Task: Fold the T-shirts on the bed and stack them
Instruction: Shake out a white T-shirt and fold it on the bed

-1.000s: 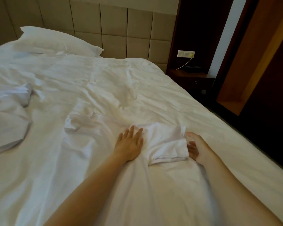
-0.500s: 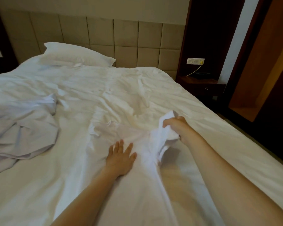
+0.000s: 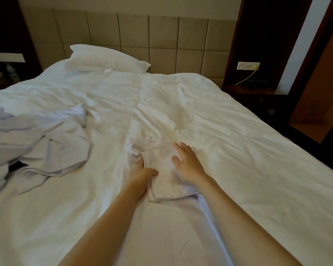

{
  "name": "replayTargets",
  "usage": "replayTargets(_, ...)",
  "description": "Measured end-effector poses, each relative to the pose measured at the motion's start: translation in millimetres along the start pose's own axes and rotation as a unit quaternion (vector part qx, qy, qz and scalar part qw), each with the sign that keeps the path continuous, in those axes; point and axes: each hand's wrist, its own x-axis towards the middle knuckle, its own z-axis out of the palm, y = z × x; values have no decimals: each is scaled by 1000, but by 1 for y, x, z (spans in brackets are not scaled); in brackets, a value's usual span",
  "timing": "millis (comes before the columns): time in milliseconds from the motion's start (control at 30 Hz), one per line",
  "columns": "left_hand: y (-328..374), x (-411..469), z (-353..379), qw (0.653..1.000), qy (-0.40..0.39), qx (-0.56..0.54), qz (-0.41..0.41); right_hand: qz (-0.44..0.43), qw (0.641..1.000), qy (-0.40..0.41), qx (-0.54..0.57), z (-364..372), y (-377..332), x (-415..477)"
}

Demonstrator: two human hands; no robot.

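Hands are seen at work on a white T-shirt [image 3: 161, 181] laid in the middle of a white-sheeted bed [image 3: 238, 169], where it is being folded into a narrow panel. The left hand [image 3: 142, 174] is closed on the shirt's left edge, thumb on top and fingers tucked beneath, while the right hand [image 3: 186, 160] is spread flat on the folded cloth, gripping nothing. The fold is judged best finished if the layers are pinned by the flat palm, the gripped edge is drawn taut and squared, and wrinkles are pressed outward before release. A heap of unfolded pale shirts [image 3: 37, 143] is left waiting well apart at the left.
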Motion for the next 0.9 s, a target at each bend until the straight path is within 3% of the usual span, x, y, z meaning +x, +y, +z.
replayTargets(100, 1, 1, 6, 995, 57, 77, 37, 27, 985, -82, -150, 23, 17, -4)
replayTargets(233, 3, -4, 19, 966, 66, 218, 122, 103, 974, -96, -181, 37, 36, -9)
replayTargets(300, -2, -5, 20, 951, 61, 258, 157, 104, 982, -84, -135, 34, 35, -11)
replayTargets(400, -1, -19, 19, 963, 45, 233, 127, 129, 988, -42, 78, 26, 32, -23)
replayTargets(500, -2, -43, 12, 981, 29, 152, 117, 165, 934, -30, 315, 19, 37, -54)
replayTargets(567, -5, -65, 8, 988, 30, 121, 95, 171, 929, -30, 328, 17, 39, -80)
replayTargets(667, -12, -99, 3, 983, 37, 167, 60, 163, 929, -2, 331, 18, 41, -114)
replayTargets(900, -29, -169, -7, 965, 44, 256, 40, 295, 881, 14, 370, 0, 21, -181)
